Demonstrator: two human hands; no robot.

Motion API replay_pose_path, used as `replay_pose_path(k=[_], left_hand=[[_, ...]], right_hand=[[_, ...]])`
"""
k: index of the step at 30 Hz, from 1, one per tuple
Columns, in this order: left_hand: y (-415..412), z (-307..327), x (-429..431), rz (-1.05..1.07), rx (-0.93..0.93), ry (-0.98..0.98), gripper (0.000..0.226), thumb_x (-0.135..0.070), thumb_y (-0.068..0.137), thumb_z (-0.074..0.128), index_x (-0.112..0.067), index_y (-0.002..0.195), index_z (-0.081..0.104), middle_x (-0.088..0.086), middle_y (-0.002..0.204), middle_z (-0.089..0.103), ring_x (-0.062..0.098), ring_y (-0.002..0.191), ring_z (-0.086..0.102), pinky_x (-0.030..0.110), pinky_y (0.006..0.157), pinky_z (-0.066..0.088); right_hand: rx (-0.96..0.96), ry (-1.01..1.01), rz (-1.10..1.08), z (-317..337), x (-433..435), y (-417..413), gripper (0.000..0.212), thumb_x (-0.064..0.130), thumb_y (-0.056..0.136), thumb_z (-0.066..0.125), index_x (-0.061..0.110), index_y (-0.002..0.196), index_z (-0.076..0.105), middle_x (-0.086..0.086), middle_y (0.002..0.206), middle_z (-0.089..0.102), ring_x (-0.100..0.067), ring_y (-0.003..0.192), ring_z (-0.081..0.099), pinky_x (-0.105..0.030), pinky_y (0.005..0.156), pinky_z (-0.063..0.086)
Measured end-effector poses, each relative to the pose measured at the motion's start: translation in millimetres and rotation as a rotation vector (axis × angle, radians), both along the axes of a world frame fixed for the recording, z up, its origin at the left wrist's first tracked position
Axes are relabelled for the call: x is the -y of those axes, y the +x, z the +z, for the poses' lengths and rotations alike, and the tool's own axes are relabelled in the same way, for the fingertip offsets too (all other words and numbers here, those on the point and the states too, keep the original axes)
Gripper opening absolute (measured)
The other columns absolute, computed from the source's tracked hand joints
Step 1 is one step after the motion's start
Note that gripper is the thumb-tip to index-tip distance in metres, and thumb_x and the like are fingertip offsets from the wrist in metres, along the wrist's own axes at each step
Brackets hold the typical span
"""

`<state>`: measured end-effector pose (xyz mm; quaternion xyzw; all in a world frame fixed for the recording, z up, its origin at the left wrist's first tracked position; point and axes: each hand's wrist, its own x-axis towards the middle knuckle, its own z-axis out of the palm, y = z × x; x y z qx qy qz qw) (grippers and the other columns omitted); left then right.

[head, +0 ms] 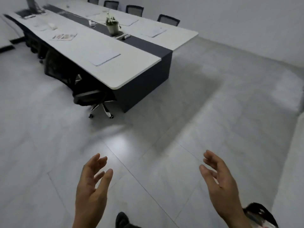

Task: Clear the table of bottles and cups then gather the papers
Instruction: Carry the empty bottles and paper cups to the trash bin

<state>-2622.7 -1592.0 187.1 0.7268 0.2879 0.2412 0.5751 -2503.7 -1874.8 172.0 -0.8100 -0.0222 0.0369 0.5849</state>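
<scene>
White laminate tops the long table point(125, 69), split down its length by a dark central strip point(148, 44). From this standing point no bottle or cup can be picked out on it with certainty, so the clearing part looks done or nearly so. Two small pale objects leave some doubt. One pale lump point(52, 26) lies near the left edge beyond the coloured sheet point(64, 36), and a second pale item point(91, 23) sits on the strip just behind the potted plant point(112, 26). Both are too blurred to name.

The papers are plainly what is left, none of them gathered. A near stack point(105, 58) lies by the left edge close to the near corner, with the coloured sheet farther along the same edge. A right-edge sheet point(154, 31) rests by the near right corner, with a further sheet point(130, 22) beyond it. More white rectangles toward the far end are faint against the tabletop, and their count is uncertain.

The left hand point(92, 185) and the right hand point(218, 180) hang over the floor point(164, 129), well apart from the table. Their fingers are loosely spread, their palms turned inward, and they hold nothing. My guess is that the person is walking up to start collecting.

The far left corner carries a dark flat thing point(25, 14) that is cut by the frame. A black-and-white shape point(259, 213) at the bottom right is also cut off and unreadable. An office chair point(88, 96) hides the floor under the left edge.
</scene>
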Motion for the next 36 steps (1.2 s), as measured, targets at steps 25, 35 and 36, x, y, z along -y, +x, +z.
replay_pose_path(k=[25,35,36], left_hand=[[-28,-41,-551,0.607,0.023,-0.063,0.050,0.002,0.090,0.063,-0.041,0.115,0.057,-0.012,0.110,0.070,0.011,0.114,0.063,0.012,0.085,0.051],[43,3,-809,0.710,0.057,0.018,0.049,0.004,0.088,0.063,-0.024,0.128,0.055,-0.003,0.117,0.067,0.009,0.115,0.062,0.016,0.090,0.051],[45,1,-832,0.750,0.068,0.015,0.049,0.006,0.088,0.063,-0.021,0.128,0.055,-0.002,0.118,0.067,0.009,0.114,0.063,0.014,0.089,0.051]], right_hand=[[-0.012,-0.029,0.611,-37,-664,80,0.044,0.042,0.087,0.058,0.046,0.130,0.049,0.019,0.129,0.059,0.004,0.119,0.055,-0.025,0.096,0.048],[0.021,-0.006,0.841,10,-985,180,0.045,0.027,0.094,0.064,0.038,0.135,0.051,0.022,0.130,0.058,0.004,0.123,0.053,-0.021,0.098,0.046],[0.022,-0.010,0.868,12,-1016,184,0.045,0.026,0.094,0.065,0.041,0.133,0.050,0.023,0.130,0.058,0.004,0.123,0.054,-0.020,0.097,0.046]])
